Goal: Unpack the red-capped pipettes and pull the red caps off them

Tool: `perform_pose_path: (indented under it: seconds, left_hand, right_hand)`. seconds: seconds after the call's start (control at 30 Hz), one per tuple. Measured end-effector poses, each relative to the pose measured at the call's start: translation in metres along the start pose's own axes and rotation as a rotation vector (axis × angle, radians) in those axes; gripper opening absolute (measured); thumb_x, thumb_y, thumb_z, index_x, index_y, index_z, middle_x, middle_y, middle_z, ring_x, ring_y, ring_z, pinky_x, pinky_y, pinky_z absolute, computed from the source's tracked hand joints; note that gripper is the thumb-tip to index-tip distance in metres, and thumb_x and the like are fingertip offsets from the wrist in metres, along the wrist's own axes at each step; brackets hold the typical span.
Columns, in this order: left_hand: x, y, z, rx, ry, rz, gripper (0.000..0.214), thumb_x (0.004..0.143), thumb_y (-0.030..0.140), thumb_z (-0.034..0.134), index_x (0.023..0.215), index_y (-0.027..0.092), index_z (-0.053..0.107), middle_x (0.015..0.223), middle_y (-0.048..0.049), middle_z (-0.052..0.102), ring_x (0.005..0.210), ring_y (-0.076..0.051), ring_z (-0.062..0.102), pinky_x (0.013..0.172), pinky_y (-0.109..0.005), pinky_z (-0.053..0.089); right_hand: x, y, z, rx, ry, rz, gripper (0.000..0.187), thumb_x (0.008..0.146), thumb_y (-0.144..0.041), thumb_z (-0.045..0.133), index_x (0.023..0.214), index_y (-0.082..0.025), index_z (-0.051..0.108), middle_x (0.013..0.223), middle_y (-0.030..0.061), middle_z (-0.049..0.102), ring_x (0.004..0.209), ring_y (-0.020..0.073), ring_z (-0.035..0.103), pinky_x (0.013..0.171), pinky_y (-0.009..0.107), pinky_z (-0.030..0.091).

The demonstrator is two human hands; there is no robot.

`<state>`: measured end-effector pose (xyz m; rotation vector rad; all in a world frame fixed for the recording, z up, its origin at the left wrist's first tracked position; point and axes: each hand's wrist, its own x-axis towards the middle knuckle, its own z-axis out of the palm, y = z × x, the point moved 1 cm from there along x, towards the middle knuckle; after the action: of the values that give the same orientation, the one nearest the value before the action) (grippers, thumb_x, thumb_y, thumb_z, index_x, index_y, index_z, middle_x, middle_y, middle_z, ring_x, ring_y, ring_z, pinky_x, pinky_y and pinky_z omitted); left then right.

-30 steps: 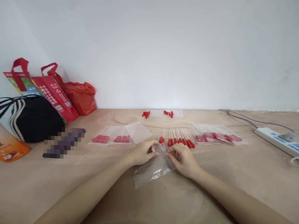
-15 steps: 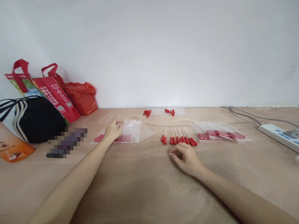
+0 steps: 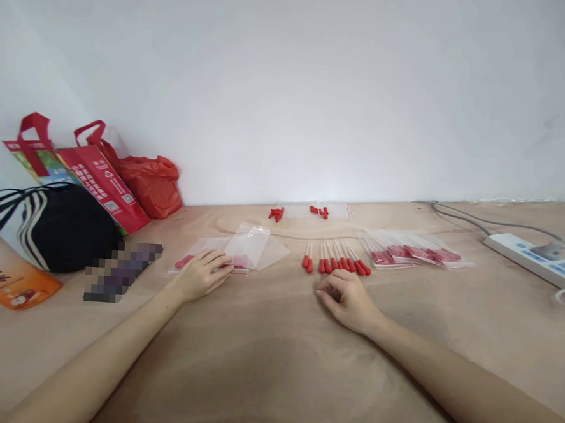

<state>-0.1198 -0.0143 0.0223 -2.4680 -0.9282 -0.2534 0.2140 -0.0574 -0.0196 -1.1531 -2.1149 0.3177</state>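
My left hand (image 3: 204,274) lies flat with its fingers stretched out over zip bags (image 3: 249,246) on the left, which have red-bulbed droppers showing through the plastic. Its fingertips touch the near part of these bags, and no object shows in its grasp. Resting on the table, my right hand (image 3: 347,298) is curled, thumb and forefinger closed into a ring with nothing visible between them. Just beyond it, several glass droppers (image 3: 339,264) with red rubber bulbs lie fanned out, bulbs towards me. A smaller group of droppers (image 3: 307,263) sits slightly apart on their left.
Filled zip bags (image 3: 423,255) overlap at the right. Loose red bulbs (image 3: 276,214) and a clear bag (image 3: 295,208) lie near the wall. A white power strip (image 3: 538,259) is far right; a black pouch (image 3: 73,227), an orange package (image 3: 15,278) and red bags (image 3: 154,184) stand left.
My left hand has come nearer to me and flattened from a bent pose over the left bags. The top bag there sits slightly tilted now. My right hand stays put.
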Motion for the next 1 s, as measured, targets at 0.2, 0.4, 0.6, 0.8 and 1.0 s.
perform_pose_path:
  seconds: [0.2,0.4,0.6,0.8,1.0]
  left_hand:
    - [-0.002,-0.005,0.004,0.014,-0.112,-0.036,0.027,0.084,0.019,0.038,0.087,0.021,0.064,0.098,-0.0072,0.064,0.096,-0.021,0.054,0.085,-0.038,0.041]
    - [0.002,0.021,-0.024,-0.033,-0.125,-0.077,0.025,0.083,0.018,0.038,0.075,0.019,0.062,0.08,-0.008,0.061,0.079,-0.021,0.056,0.07,-0.034,0.04]
    - [0.018,0.084,-0.073,-0.261,-0.248,-0.089,0.019,0.08,0.02,0.041,0.067,0.021,0.054,0.064,-0.0005,0.057,0.059,-0.016,0.05,0.059,-0.028,0.033]
    - [0.062,0.137,-0.06,-0.464,-0.193,-0.106,0.018,0.079,0.019,0.041,0.063,0.019,0.048,0.062,0.0008,0.055,0.061,-0.014,0.049,0.063,-0.028,0.032]
    - [0.104,0.156,-0.044,-0.595,-0.179,-0.284,0.022,0.078,0.017,0.041,0.056,0.017,0.045,0.058,0.0005,0.054,0.059,-0.013,0.048,0.062,-0.028,0.032]
  right_hand:
    - [0.0,0.001,-0.001,-0.007,-0.014,-0.026,0.004,0.072,-0.02,0.055,0.07,-0.019,0.057,0.069,0.0017,0.056,0.066,0.0136,0.05,0.062,0.027,0.036]
    - [0.001,0.0,0.0,0.001,-0.026,-0.029,0.003,0.071,-0.019,0.055,0.069,-0.019,0.057,0.069,0.0013,0.056,0.067,0.0135,0.05,0.062,0.026,0.036]
    - [0.002,-0.002,-0.001,0.004,-0.04,-0.03,0.004,0.071,-0.018,0.056,0.069,-0.019,0.058,0.066,0.0004,0.057,0.067,0.0134,0.051,0.063,0.027,0.036]
    - [0.001,-0.007,-0.008,0.153,-0.015,0.018,0.008,0.073,-0.024,0.057,0.067,-0.019,0.059,0.062,-0.0004,0.057,0.061,0.0115,0.05,0.06,0.025,0.038]
    - [-0.007,-0.005,-0.011,0.29,-0.066,0.171,0.023,0.077,-0.03,0.049,0.062,-0.017,0.06,0.058,-0.0002,0.057,0.057,0.0107,0.048,0.052,0.022,0.036]
